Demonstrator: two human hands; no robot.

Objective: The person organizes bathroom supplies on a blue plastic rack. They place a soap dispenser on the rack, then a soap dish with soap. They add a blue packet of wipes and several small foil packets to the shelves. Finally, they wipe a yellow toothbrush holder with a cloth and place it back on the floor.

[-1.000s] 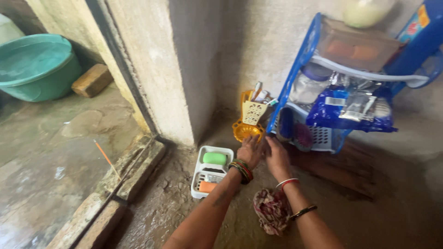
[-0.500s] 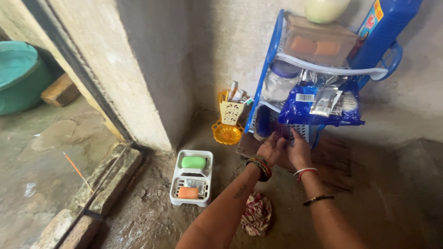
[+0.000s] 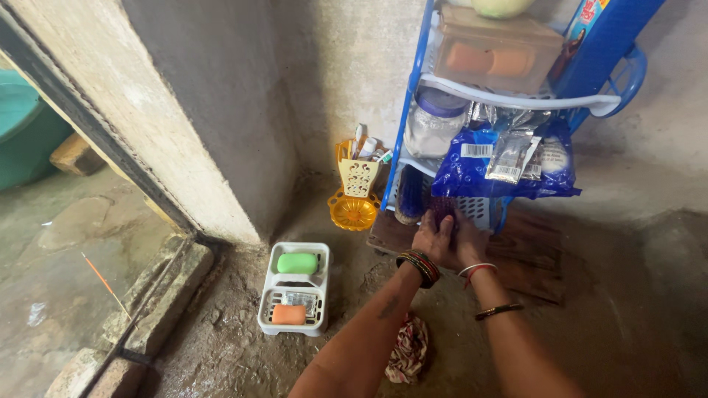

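My left hand and my right hand are side by side, touching each other, at the front of the lowest basket of a blue plastic rack. Their fingertips reach a dark red scrubber-like thing in that basket. The fingers are partly hidden, so I cannot tell whether either hand grips anything. Both wrists wear bangles. The rack stands on a dark wooden board against the wall.
A white soap tray with a green soap and an orange soap lies left of my arms. A yellow holder with toothbrushes stands in the corner. A patterned rag lies under my forearms. A doorway step and a teal tub are at left.
My view has shifted right and closer to the rack. Both hands have moved forward from the floor by the yellow holder to the rack's lowest basket.
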